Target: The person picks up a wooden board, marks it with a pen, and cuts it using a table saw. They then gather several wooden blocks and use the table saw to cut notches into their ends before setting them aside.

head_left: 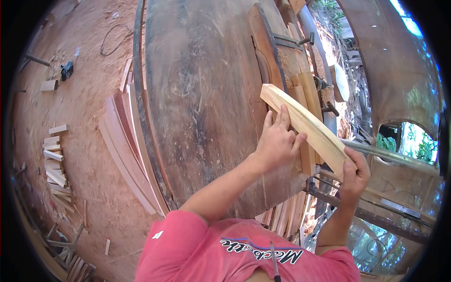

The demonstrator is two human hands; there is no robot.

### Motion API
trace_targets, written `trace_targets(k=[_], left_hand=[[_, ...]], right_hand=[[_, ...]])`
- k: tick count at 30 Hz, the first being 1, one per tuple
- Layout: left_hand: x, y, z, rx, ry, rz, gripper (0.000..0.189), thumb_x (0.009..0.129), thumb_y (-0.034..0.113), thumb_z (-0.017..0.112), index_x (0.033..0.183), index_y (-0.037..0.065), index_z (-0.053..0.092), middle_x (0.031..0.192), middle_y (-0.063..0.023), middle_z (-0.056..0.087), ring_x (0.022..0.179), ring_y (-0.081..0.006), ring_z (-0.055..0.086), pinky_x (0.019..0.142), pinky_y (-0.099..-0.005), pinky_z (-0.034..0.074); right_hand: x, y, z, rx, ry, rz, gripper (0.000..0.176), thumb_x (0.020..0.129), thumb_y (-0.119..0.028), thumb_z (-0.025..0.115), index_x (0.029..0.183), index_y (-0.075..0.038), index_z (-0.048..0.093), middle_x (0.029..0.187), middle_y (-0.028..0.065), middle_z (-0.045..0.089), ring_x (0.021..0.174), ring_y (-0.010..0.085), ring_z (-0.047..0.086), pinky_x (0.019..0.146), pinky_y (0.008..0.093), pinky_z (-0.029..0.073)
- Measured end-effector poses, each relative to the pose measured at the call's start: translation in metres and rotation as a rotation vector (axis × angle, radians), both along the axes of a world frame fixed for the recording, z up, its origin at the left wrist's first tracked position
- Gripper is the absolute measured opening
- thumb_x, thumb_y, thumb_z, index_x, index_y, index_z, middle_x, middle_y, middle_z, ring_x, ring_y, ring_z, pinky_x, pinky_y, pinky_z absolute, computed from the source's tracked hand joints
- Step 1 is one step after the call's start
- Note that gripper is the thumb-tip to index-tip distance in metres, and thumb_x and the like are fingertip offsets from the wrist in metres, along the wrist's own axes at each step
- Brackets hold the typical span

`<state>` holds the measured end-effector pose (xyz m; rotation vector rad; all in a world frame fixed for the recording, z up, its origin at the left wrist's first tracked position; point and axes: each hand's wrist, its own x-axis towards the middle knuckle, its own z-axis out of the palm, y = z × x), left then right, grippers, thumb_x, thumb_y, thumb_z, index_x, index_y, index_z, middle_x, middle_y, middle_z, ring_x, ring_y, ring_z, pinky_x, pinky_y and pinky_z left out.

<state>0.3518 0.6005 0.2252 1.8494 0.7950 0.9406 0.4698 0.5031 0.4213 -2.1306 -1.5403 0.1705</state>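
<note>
A pale, squared piece of wood (307, 127) with a gently curved edge is held at a slant above the right side of the workbench. My right hand (354, 174) is closed around its near end, with the fingers over the outer edge. Further along, my left hand (278, 138) has its fingers and thumb against the wood's left side, partly bent. Beneath the piece, more light wooden blocks (307, 152) lie along the bench edge. Just beyond its far end is a dark brown board (268, 47) with a curved cutout.
The large worn workbench top (197, 94) fills the middle. Metal clamp handles (331, 110) stick out on the right. Long planks (124, 145) lean along the bench's left side. Cut wooden blocks (55, 162) lie in a row on the dirt floor (94, 197).
</note>
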Motion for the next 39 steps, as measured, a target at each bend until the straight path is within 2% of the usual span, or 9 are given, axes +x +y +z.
trace_targets(k=[8, 21, 28, 30, 33, 39], left_hand=[[0.005, 0.015, 0.01, -0.016, -0.09, 0.057, 0.053, 0.098, 0.035, 0.056, 0.079, -0.012, 0.071, 0.137, -0.054, 0.033, 0.13, -0.0575, 0.046, 0.112, -0.0641, 0.027], [0.002, 0.038, 0.013, -0.06, -0.093, 0.006, 0.052, 0.097, 0.033, 0.057, 0.074, -0.011, 0.071, 0.135, -0.0546, 0.035, 0.129, -0.0566, 0.047, 0.112, -0.0622, 0.029], [0.003, 0.044, 0.011, -0.06, -0.104, 0.014, 0.044, 0.092, 0.027, 0.06, 0.072, -0.011, 0.071, 0.136, -0.0542, 0.034, 0.128, -0.0541, 0.05, 0.112, -0.0628, 0.03], [0.003, 0.045, 0.011, -0.063, -0.114, 0.016, 0.043, 0.091, 0.026, 0.061, 0.072, -0.011, 0.071, 0.136, -0.0543, 0.034, 0.127, -0.0537, 0.05, 0.112, -0.063, 0.03], [0.003, 0.047, 0.012, -0.033, -0.117, 0.037, 0.041, 0.09, 0.025, 0.062, 0.072, -0.011, 0.071, 0.135, -0.0546, 0.035, 0.126, -0.0531, 0.052, 0.112, -0.0628, 0.03], [0.001, 0.052, 0.013, -0.03, -0.116, 0.049, 0.04, 0.09, 0.023, 0.061, 0.071, -0.011, 0.07, 0.135, -0.0548, 0.035, 0.123, -0.0528, 0.054, 0.111, -0.0623, 0.031]], right_hand=[[0.003, 0.037, 0.015, 0.013, -0.005, -0.042, 0.026, 0.089, -0.013, 0.06, 0.105, 0.006, 0.069, 0.097, 0.009, 0.065, 0.094, 0.0174, 0.059, 0.089, 0.0315, 0.043], [0.015, 0.08, 0.038, -0.079, 0.017, -0.052, 0.029, 0.089, -0.018, 0.062, 0.105, 0.005, 0.07, 0.097, 0.0069, 0.063, 0.095, 0.0153, 0.055, 0.089, 0.0299, 0.039], [0.019, 0.102, 0.047, -0.132, 0.015, -0.085, 0.03, 0.09, -0.021, 0.061, 0.103, 0.005, 0.07, 0.097, 0.0056, 0.063, 0.095, 0.0146, 0.055, 0.09, 0.0292, 0.039], [0.017, 0.112, 0.045, -0.132, -0.034, -0.029, 0.031, 0.094, -0.022, 0.054, 0.102, 0.006, 0.067, 0.095, 0.004, 0.06, 0.091, 0.011, 0.052, 0.084, 0.0251, 0.036], [0.012, 0.123, 0.048, -0.146, 0.002, -0.089, 0.029, 0.092, -0.022, 0.058, 0.1, 0.005, 0.069, 0.092, 0.0025, 0.059, 0.087, 0.0098, 0.05, 0.081, 0.0253, 0.036], [0.008, 0.144, 0.049, -0.171, 0.025, -0.054, 0.026, 0.093, -0.019, 0.056, 0.098, 0.004, 0.067, 0.086, 0.0007, 0.058, 0.081, 0.0071, 0.047, 0.075, 0.0226, 0.034]])
